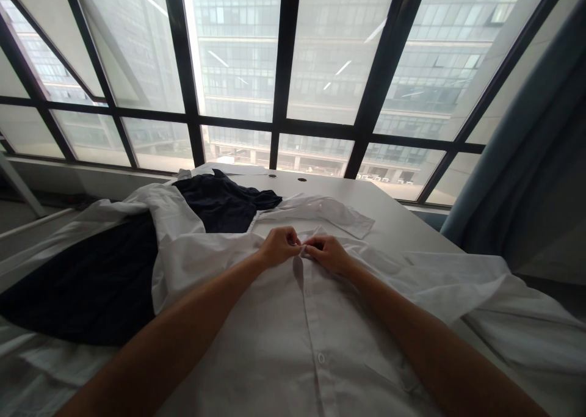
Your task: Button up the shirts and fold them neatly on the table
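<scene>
A white button-up shirt (pixel 265 331) lies spread before me, its front placket running toward me down the middle, with a button visible low on it. At the top of the placket my left hand (pixel 280 246) pinches the fabric. Right beside it, my right hand (pixel 328 252) also pinches the placket, the fingertips of both hands nearly touching. Whatever small part sits between the fingertips is hidden. Below the hands the placket edges gap slightly. The shirt's sleeve (pixel 439 282) stretches out to the right.
Dark navy cloth (pixel 91 282) and another dark garment (pixel 220 200) lie among white garments on the left. Another white garment (pixel 325 209) rests beyond my hands on the white table (pixel 366 191). Black-framed windows (pixel 238 124) stand behind; a blue-grey curtain (pixel 517 136) hangs at right.
</scene>
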Demonstrator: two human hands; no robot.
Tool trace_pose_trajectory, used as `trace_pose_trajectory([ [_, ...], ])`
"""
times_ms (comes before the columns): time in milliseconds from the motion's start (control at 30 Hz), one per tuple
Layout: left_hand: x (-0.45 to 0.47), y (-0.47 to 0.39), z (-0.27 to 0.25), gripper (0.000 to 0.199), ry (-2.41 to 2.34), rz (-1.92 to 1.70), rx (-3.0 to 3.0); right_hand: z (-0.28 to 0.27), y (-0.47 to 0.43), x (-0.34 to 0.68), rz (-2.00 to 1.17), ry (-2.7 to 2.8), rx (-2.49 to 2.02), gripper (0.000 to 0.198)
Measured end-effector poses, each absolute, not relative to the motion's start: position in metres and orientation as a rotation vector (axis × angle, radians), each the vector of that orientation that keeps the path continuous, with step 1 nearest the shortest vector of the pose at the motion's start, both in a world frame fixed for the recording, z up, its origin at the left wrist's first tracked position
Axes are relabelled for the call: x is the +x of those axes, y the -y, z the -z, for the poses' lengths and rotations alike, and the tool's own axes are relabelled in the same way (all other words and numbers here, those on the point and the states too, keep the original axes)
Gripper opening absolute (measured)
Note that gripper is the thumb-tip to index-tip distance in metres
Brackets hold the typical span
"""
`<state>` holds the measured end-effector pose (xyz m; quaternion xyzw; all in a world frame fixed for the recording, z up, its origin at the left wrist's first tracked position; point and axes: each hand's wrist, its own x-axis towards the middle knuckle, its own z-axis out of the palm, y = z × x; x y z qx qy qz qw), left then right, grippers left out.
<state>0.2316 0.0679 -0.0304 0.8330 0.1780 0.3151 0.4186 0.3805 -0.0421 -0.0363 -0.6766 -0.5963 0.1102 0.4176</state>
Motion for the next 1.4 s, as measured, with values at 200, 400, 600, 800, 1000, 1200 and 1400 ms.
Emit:
trace_pose_trajectory([
  [200,0.231,-0.068,0.03,0.017,-0.403,-0.803,2.21,0.037,0.04,0.383,-0.357,1.48,-1.704,0.022],
  [400,0.23,-0.071,0.03,0.017,-0.224,-0.877,2.435,0.032,0.043,0.383,-0.435,1.401,-1.693,0.019],
  [600,0.229,-0.072,0.028,0.003,-0.238,-0.815,2.598,0.033,0.043,0.383,-0.435,1.486,-1.681,0.022],
  [800,0.225,-0.07,0.022,0.009,-0.182,-0.801,2.649,0.037,0.04,0.382,-0.4,1.504,-1.686,0.025],
  [1000,0.228,-0.073,0.026,0.004,-0.154,-0.817,2.715,0.034,0.038,0.379,-0.384,1.496,-1.721,0.026],
  [1200,0.231,-0.071,0.03,0.017,-0.121,-0.842,2.78,0.026,0.038,0.38,-0.493,1.518,-1.765,0.025],
  [1400,0.23,-0.064,0.026,0.018,-0.174,-0.819,2.878,0.023,0.038,0.386,-0.563,1.583,-1.783,0.026],
])
